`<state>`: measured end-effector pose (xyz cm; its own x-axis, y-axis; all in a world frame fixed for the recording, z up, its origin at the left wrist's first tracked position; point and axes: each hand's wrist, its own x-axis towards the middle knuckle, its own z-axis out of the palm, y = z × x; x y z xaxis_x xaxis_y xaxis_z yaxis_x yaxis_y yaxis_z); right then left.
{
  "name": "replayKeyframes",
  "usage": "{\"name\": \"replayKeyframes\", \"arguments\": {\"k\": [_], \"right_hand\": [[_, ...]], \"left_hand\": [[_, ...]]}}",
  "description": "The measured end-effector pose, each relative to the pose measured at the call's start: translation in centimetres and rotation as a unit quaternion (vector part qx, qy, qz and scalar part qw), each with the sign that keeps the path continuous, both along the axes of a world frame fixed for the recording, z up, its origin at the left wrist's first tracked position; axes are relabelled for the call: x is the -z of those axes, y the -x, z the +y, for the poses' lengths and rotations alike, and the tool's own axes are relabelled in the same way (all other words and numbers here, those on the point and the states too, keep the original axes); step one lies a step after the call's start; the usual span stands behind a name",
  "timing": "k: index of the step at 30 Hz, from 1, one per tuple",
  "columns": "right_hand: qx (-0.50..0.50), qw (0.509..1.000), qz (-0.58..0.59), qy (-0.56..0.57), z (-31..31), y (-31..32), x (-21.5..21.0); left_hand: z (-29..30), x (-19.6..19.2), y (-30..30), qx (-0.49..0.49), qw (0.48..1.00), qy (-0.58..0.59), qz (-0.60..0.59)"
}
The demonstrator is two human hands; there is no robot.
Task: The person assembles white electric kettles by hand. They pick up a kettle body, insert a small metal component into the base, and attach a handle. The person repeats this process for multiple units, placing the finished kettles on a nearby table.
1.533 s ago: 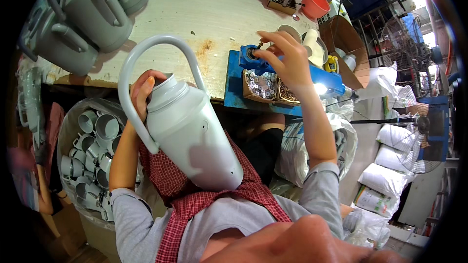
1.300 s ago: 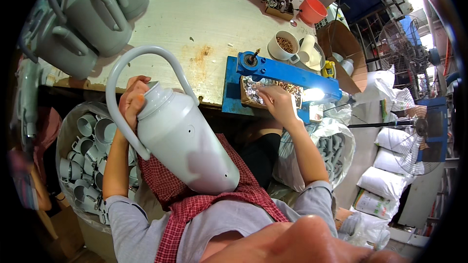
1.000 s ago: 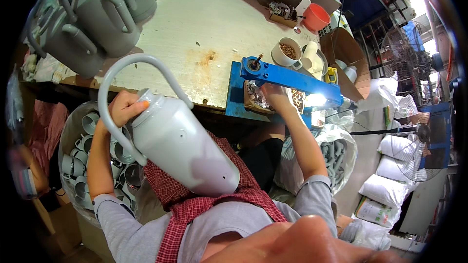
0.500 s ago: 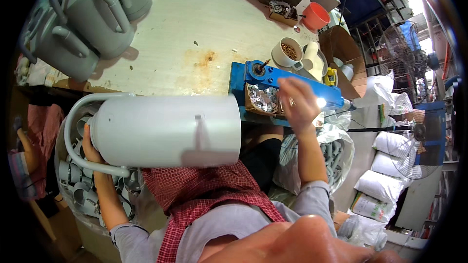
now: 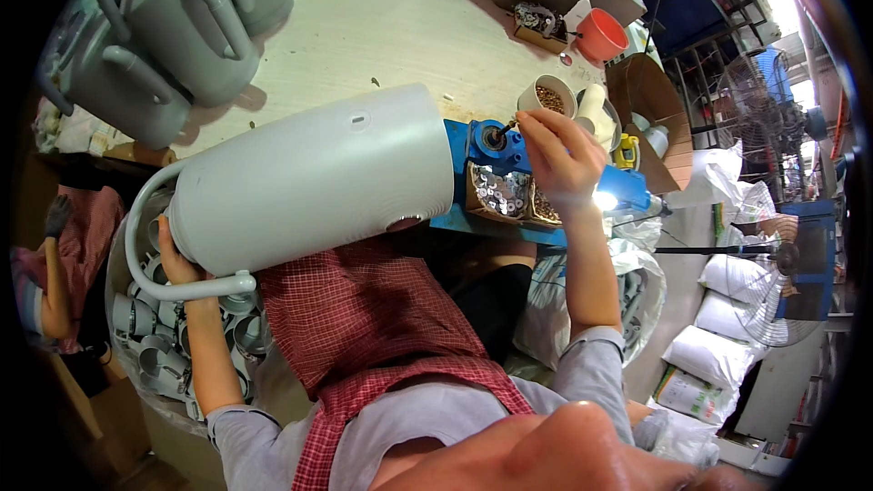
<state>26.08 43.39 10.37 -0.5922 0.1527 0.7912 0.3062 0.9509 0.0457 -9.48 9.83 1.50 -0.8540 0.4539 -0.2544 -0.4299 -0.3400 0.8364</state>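
Note:
A long, pale grey jug body (image 5: 309, 186) with a looped carrying handle (image 5: 145, 245) lies across my lap, its wide end tilted up toward the blue machine. My left hand (image 5: 180, 259) is closed round its narrower end, inside the handle loop, with part of the fingers hidden. A small slot shows in its upper side. My right hand (image 5: 566, 159) is pinched at the tip of the metal spindle (image 5: 498, 134) on the blue bench machine (image 5: 486, 150); anything between the fingertips is too small to make out. Below the spindle stands a box of small metal washers (image 5: 500, 193).
Grey jugs (image 5: 150, 45) crowd the table's far left. A white cup of brass-coloured small parts (image 5: 547, 95), a red bowl (image 5: 602, 35) and an open carton (image 5: 650, 118) stand behind the machine. Bagged grey parts (image 5: 159, 359) lie at my left; another person's arm (image 5: 56, 282) shows beyond.
The jug body's wide end has swung up and away from me, and the body has rolled, bringing the slot into view. My right hand has moved from above the parts boxes to the spindle tip.

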Motion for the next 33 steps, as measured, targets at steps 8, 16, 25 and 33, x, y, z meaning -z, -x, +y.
{"name": "replayKeyframes", "arguments": {"k": [8, 16, 25, 33], "right_hand": [[-0.001, 0.958, 0.061, 0.280, -0.4, -0.8, -0.3], [-0.126, 0.897, -0.159, 0.393, 2.7, 0.0, -0.5], [-0.014, 0.914, -0.016, 0.404, 2.0, 0.2, -0.2], [-0.071, 0.992, 0.041, 0.098, 0.5, 0.5, -0.4]], "left_hand": [[0.2, 0.8, 0.1, -0.025, 0.998, 0.015, 0.047], [0.5, -1.1, -0.9, -0.043, 0.998, 0.033, 0.020], [0.2, -0.1, -0.5, -0.043, 0.999, 0.027, 0.011], [0.3, 0.5, -0.5, -0.032, 0.999, 0.014, 0.015]]}}
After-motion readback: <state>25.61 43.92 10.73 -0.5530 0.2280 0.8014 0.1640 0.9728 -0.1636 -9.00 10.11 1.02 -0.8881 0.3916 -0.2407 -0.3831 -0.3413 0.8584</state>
